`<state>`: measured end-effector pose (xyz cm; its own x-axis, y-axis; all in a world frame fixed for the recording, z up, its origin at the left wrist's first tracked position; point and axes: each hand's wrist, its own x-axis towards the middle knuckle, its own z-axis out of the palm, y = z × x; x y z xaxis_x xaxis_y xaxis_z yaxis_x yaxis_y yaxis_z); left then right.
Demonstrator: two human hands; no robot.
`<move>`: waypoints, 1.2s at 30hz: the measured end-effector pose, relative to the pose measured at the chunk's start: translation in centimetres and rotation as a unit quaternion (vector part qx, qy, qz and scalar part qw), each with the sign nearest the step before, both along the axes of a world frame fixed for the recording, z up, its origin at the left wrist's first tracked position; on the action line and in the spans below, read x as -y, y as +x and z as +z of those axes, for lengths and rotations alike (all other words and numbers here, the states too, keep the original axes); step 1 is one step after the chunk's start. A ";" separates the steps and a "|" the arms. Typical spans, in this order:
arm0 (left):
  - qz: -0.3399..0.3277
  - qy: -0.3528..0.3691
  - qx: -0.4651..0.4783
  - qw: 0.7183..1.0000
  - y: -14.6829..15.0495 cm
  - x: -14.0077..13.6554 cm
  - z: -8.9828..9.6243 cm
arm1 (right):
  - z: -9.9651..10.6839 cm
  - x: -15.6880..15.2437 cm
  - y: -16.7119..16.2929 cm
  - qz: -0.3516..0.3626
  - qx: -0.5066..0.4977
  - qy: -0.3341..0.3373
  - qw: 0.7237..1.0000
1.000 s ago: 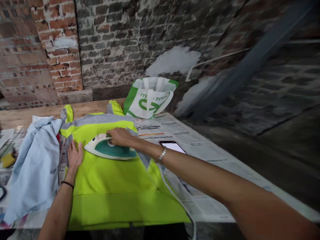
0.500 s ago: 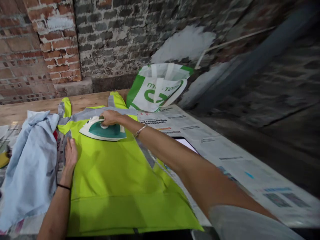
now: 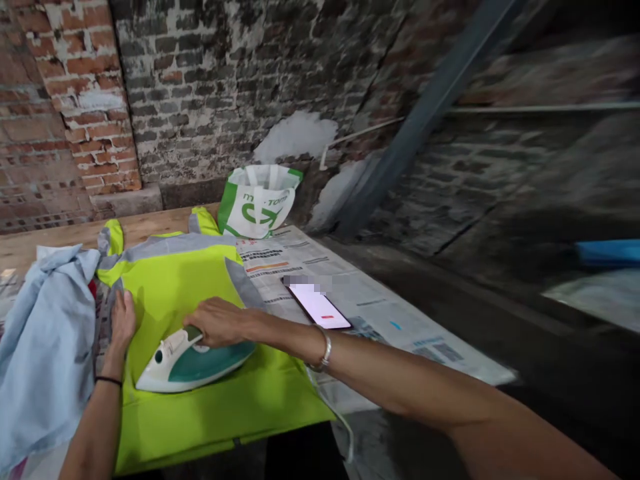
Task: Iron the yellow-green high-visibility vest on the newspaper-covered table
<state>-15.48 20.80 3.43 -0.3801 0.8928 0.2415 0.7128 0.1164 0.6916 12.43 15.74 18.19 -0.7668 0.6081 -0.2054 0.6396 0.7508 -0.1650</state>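
Note:
A bright yellow high-visibility garment (image 3: 180,287) with grey bands lies spread on the table. My right hand (image 3: 220,323) is wrapped round the handle of a white and green clothes iron (image 3: 210,365), whose sole rests on the lower part of the garment, tip pointing left. At the garment's left edge lies my left hand (image 3: 121,321), fingers stretched out and flat, holding nothing. Just left of that hand is a crumpled light blue cloth (image 3: 47,353). A white cord hangs near the garment's lower right corner.
Newspaper sheets (image 3: 370,300) cover the table on the right, with a lit phone (image 3: 320,305) on them. A white and green bag (image 3: 260,203) stands at the back against the brick wall (image 3: 210,100). A slanted beam (image 3: 420,127) rises behind the table's right side.
My right hand has drawn the iron from the upper part of the garment down towards me. My left hand stays at the left edge. The view has turned to the right.

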 end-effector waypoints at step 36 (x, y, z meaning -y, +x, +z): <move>0.018 0.004 -0.014 1.000 1.2 1.2 -1.3 | -1.4 -13.4 2.0 -0.110 0.004 0.041 0.993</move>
